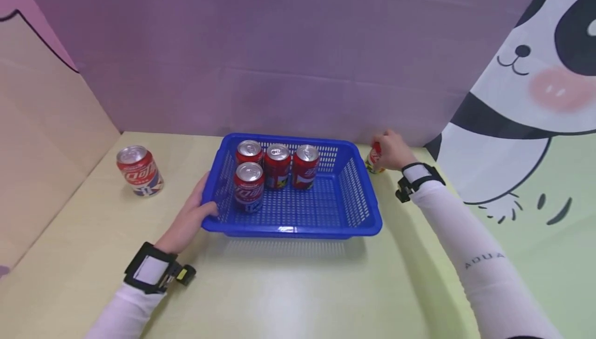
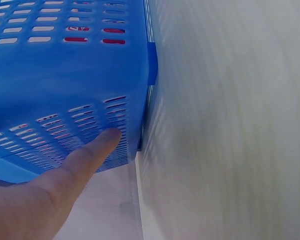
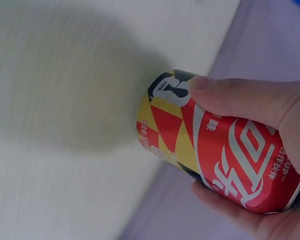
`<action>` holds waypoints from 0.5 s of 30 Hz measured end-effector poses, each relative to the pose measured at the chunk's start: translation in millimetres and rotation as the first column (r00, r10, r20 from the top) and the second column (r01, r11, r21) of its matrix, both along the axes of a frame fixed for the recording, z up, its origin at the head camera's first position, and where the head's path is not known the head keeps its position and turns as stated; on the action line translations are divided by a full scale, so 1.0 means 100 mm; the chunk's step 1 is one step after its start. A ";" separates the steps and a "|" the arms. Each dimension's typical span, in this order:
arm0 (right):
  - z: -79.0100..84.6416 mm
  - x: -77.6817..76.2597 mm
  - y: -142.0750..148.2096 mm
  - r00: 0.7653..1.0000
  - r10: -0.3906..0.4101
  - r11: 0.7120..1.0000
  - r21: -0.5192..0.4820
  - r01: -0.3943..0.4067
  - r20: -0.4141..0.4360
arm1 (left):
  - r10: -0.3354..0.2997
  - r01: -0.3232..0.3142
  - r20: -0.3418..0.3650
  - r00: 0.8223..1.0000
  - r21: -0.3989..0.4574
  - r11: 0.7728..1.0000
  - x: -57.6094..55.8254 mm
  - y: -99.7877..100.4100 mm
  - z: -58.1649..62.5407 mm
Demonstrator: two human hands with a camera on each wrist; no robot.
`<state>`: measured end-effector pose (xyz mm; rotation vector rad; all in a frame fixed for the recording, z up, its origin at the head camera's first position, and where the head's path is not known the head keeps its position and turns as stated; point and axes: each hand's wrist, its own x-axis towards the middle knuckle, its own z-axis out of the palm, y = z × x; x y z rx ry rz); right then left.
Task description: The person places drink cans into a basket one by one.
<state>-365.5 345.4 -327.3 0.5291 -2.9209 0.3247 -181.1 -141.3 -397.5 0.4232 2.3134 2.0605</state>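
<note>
A blue plastic basket (image 1: 298, 231) stands on the table with several red soda cans (image 1: 249, 186) upright in its left and middle part. My left hand (image 1: 188, 220) grips the basket's left rim, thumb over the top; in the left wrist view a finger (image 2: 90, 152) lies against the slotted outer wall. To the right of the basket, my right hand (image 1: 393, 150) holds a red and yellow soda can (image 3: 230, 155) round its sides, thumb on one side and fingers on the other. Its base is close to the table; whether it touches cannot be told.
Another red soda can (image 1: 140, 171) stands upright on the table, left of the basket. A purple cloth wall (image 1: 298, 59) rises directly behind the table's far edge. On the right hangs a sheet with a panda print (image 1: 512, 121).
</note>
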 end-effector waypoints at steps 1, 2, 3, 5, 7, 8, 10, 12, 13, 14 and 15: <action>0.05 0.04 -0.01 1.000 0.018 1.000 0.005 -0.018 -0.015 | 0.000 0.000 -0.003 1.000 0.000 1.000 -0.01 0.00 0.00; 0.11 0.08 -0.03 0.999 0.035 0.999 0.008 -0.035 -0.034 | 0.000 0.000 -0.004 1.000 0.003 1.000 -0.02 0.00 0.01; 0.18 0.11 -0.04 0.997 0.049 0.999 0.009 -0.048 -0.056 | -0.001 0.001 -0.005 1.000 0.008 1.000 -0.02 0.00 0.01; 0.36 0.17 -0.09 0.993 0.067 0.998 0.009 -0.066 -0.100 | 0.001 -0.001 -0.004 1.000 0.011 1.000 -0.04 -0.01 0.02; 0.55 0.23 -0.15 0.985 0.087 0.996 0.008 -0.087 -0.147 | 0.005 -0.005 -0.001 1.000 0.009 1.000 -0.04 -0.01 0.04; 0.65 0.27 -0.18 0.980 0.104 0.995 0.010 -0.104 -0.172 | 0.007 -0.007 0.002 1.000 0.007 1.000 -0.04 -0.01 0.04; 0.83 0.37 -0.28 0.964 0.151 0.988 0.014 -0.152 -0.220 | 0.011 -0.011 0.005 1.000 0.006 1.000 -0.04 -0.01 0.03; 0.99 0.49 -0.40 0.937 0.228 0.973 0.024 -0.230 -0.266 | 0.011 -0.011 0.007 1.000 0.009 1.000 -0.04 0.00 0.03; 1.07 0.57 -0.48 0.925 0.267 0.963 0.028 -0.269 -0.270 | 0.011 -0.011 0.010 1.000 0.008 1.000 -0.03 0.00 0.02; 1.13 0.65 -0.56 0.914 0.306 0.950 0.029 -0.310 -0.266 | 0.012 -0.012 0.016 1.000 0.009 1.000 -0.01 0.00 0.02; 1.19 0.74 -0.66 0.906 0.341 0.938 0.027 -0.346 -0.251 | 0.011 -0.012 0.022 1.000 0.010 1.000 0.01 0.00 0.03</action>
